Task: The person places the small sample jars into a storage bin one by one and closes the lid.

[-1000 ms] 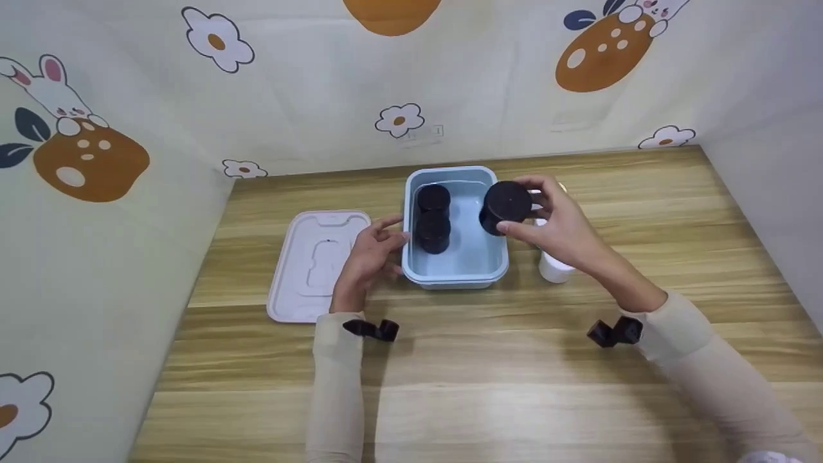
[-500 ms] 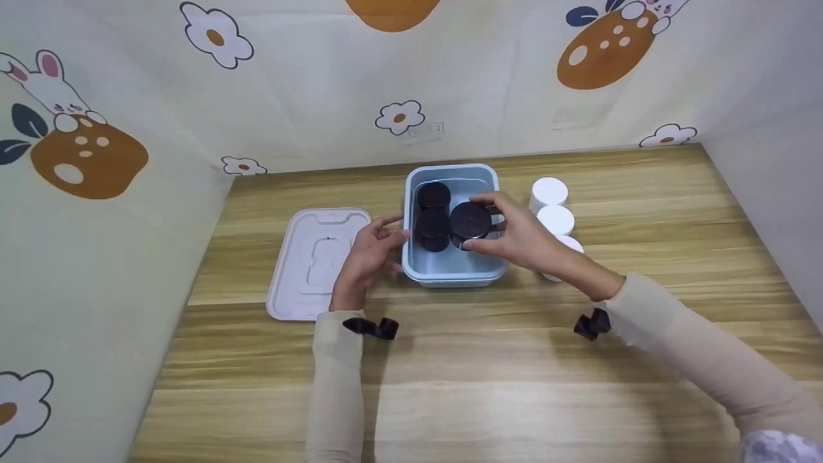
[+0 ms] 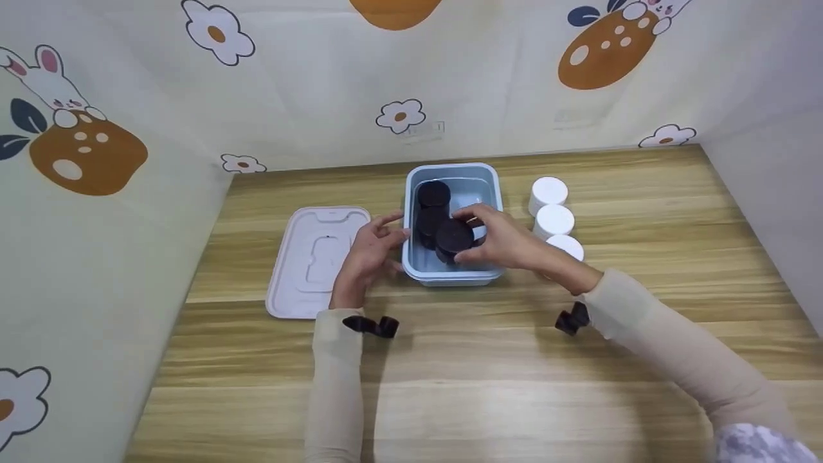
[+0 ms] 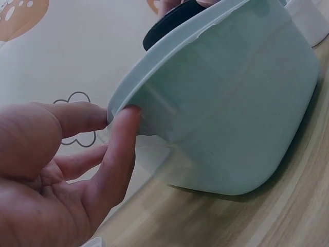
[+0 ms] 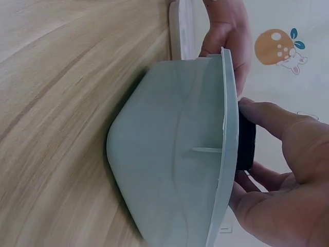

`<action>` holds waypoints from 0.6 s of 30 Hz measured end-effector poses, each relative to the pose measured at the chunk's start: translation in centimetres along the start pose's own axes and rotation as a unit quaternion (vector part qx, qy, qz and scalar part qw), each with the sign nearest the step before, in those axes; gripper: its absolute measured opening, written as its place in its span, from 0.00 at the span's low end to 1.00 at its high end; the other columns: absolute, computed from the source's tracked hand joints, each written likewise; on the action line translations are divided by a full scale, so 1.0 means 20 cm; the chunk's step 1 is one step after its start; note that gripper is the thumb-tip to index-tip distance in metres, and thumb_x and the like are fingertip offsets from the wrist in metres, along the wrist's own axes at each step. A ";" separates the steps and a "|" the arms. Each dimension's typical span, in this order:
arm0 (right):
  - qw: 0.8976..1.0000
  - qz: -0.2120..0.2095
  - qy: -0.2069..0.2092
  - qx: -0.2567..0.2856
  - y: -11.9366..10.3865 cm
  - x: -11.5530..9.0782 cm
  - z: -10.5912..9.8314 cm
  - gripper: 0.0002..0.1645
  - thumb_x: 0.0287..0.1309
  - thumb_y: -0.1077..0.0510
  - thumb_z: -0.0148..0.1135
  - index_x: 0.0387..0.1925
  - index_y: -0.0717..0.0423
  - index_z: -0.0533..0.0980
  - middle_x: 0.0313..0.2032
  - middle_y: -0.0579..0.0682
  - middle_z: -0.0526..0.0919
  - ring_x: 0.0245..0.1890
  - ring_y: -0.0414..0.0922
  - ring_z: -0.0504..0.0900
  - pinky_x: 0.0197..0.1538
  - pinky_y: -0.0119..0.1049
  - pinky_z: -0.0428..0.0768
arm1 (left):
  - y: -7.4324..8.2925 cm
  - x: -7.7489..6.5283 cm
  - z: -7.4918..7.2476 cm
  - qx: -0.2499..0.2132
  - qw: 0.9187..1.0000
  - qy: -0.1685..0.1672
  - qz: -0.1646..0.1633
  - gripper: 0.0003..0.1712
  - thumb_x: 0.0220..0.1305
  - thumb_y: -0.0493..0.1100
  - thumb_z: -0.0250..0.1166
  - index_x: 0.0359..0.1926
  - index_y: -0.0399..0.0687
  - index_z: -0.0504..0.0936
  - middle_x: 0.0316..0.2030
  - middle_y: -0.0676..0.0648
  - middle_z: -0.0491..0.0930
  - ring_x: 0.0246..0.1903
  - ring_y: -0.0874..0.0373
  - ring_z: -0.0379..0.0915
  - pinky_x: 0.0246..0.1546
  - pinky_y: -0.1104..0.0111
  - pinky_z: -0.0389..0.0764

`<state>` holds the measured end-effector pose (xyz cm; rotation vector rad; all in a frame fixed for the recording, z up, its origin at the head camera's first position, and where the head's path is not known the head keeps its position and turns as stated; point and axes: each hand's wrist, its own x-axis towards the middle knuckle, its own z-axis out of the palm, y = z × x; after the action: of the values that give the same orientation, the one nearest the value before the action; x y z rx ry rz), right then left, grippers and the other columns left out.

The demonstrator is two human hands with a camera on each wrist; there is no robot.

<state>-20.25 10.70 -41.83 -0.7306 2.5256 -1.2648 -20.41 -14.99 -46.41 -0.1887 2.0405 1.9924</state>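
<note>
My right hand (image 3: 505, 238) holds a black cylindrical jar (image 3: 454, 236) by its sides, fingers at the back and thumb at the front. The jar is inside the blue plastic bin (image 3: 453, 275), its top standing above the rim in the right wrist view. Two more black jars, one behind the other, a far one (image 3: 434, 191) and a near one (image 3: 429, 222), stand along the bin's left side. My left hand (image 3: 370, 254) touches the bin's left rim with extended fingers. In the left wrist view, fingertips (image 4: 131, 112) meet the rim's corner from outside.
A pale lid (image 3: 315, 257) lies on the wooden table (image 3: 463, 360) left of the bin, partly under the left hand. Three white cylinders, the farthest of them a white jar (image 3: 550, 193), stand in a row right of the bin. A patterned wall covering (image 3: 308, 116) rises behind.
My right hand has carried the black jar from over the bin's right rim leftward and toward me, next to the other two. The left hand has stayed at the rim.
</note>
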 end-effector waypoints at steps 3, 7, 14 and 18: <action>1.000 0.005 -0.012 -0.016 -0.01 0.01 0.01 0.42 0.44 0.60 0.79 0.62 0.63 0.72 0.59 0.61 0.77 0.61 0.58 0.78 0.65 0.54 0.77 | 0.00 0.00 0.00 0.001 1.000 0.000 0.000 0.29 0.67 0.40 0.65 0.68 0.48 0.71 0.47 0.43 0.81 0.31 0.55 0.81 0.13 0.69 0.77; 0.998 -0.016 -0.031 -0.049 -0.03 0.02 0.05 0.40 0.44 0.60 0.80 0.59 0.64 0.73 0.58 0.64 0.77 0.58 0.59 0.79 0.63 0.54 0.78 | 0.00 0.00 0.00 -0.003 1.000 -0.002 0.002 0.29 0.67 0.39 0.65 0.68 0.48 0.72 0.47 0.42 0.81 0.29 0.56 0.81 0.12 0.69 0.77; 0.993 -0.040 -0.044 -0.107 -0.04 0.04 0.11 0.36 0.44 0.64 0.78 0.58 0.64 0.76 0.51 0.65 0.78 0.51 0.59 0.81 0.57 0.51 0.82 | 0.00 0.00 0.01 0.006 1.000 -0.008 0.002 0.28 0.67 0.41 0.65 0.68 0.50 0.72 0.47 0.43 0.81 0.24 0.59 0.79 0.13 0.69 0.77; 0.990 -0.037 -0.041 -0.126 -0.04 0.05 0.14 0.35 0.44 0.65 0.78 0.58 0.63 0.78 0.50 0.65 0.79 0.50 0.58 0.81 0.56 0.51 0.83 | 0.00 0.00 0.01 0.006 1.000 -0.007 0.001 0.28 0.67 0.41 0.65 0.68 0.51 0.73 0.47 0.44 0.82 0.26 0.59 0.80 0.14 0.68 0.76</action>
<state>-19.74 7.81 -42.94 -0.9187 2.6395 -0.9243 -20.33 -14.89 -46.44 -0.1696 2.0446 1.9778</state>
